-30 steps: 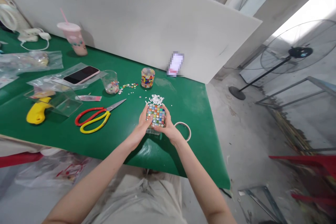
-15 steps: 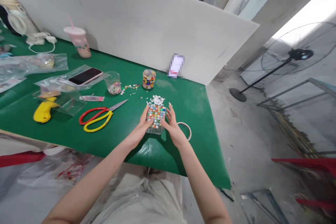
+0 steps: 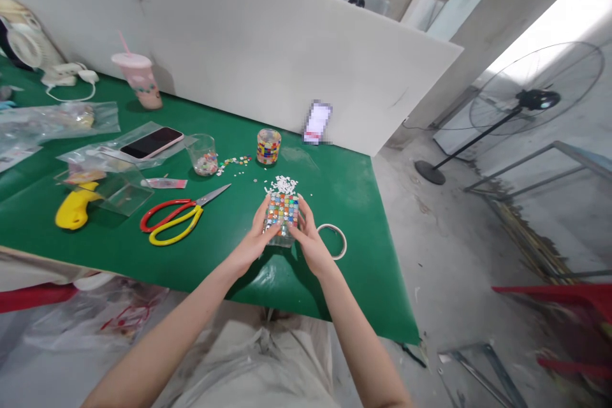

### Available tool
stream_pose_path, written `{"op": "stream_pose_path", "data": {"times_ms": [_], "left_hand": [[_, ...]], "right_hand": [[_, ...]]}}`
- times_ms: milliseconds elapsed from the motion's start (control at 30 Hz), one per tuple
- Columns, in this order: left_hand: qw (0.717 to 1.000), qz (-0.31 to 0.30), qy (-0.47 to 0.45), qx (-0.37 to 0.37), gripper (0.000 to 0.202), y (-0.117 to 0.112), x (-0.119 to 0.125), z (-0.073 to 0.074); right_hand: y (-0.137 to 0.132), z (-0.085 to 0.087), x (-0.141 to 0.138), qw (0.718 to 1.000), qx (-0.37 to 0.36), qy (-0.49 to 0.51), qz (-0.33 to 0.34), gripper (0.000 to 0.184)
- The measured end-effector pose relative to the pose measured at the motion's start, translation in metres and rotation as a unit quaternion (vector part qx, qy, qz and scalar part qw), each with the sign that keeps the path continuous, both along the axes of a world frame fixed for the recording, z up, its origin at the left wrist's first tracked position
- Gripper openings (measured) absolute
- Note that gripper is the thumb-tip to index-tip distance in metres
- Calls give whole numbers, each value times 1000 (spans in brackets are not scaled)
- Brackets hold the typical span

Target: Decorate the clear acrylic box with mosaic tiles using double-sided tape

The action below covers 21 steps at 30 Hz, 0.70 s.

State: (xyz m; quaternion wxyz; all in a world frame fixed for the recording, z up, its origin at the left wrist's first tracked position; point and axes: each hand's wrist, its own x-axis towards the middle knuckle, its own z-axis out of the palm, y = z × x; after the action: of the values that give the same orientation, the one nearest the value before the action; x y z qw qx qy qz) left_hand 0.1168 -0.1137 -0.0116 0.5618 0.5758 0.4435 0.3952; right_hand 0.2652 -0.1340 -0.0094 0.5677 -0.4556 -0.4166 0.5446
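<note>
Between my two hands is a clear box covered with small multicoloured mosaic tiles [image 3: 283,209]. My left hand [image 3: 261,227] grips its left side, thumb on the tiled face. On the other side my right hand [image 3: 306,233] closes round it, its thumb also on the tiles. The box's lower part shows as clear plastic. Just beyond it lies a heap of white chips [image 3: 283,185]. A roll of white tape [image 3: 333,241] rests flat to the right of my right hand. Farther back stands a round cup covered in coloured tiles [image 3: 268,146].
Left on the green table [image 3: 363,293] lie scissors [image 3: 184,217], a clear cup of chips [image 3: 204,156], a phone on plastic bags [image 3: 153,142], a clear box [image 3: 125,188] and a yellow tool [image 3: 76,205]. A pink drink cup [image 3: 140,80] stands behind. Another phone [image 3: 317,121] leans on the white board.
Both hands still hold the tiled box. My right fingers have drawn in closer along its side, and the right thumb has shifted slightly. The whole view has moved a little.
</note>
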Motion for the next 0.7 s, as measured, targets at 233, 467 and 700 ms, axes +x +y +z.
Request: {"op": "stream_pose_path", "data": {"times_ms": [233,467,700], "left_hand": [[1000,1,24,12,90,0,0,4],[999,16,29,-15,83,-4,3,11],[999,37,11,-30,87,-4,9,9]], "right_hand": [[10,-3,6,998,-18,2,-66,68],[29,-11,-15,993,-32,51,-97,67],[34,-11,-28,989,-33,77,-119,58]]}}
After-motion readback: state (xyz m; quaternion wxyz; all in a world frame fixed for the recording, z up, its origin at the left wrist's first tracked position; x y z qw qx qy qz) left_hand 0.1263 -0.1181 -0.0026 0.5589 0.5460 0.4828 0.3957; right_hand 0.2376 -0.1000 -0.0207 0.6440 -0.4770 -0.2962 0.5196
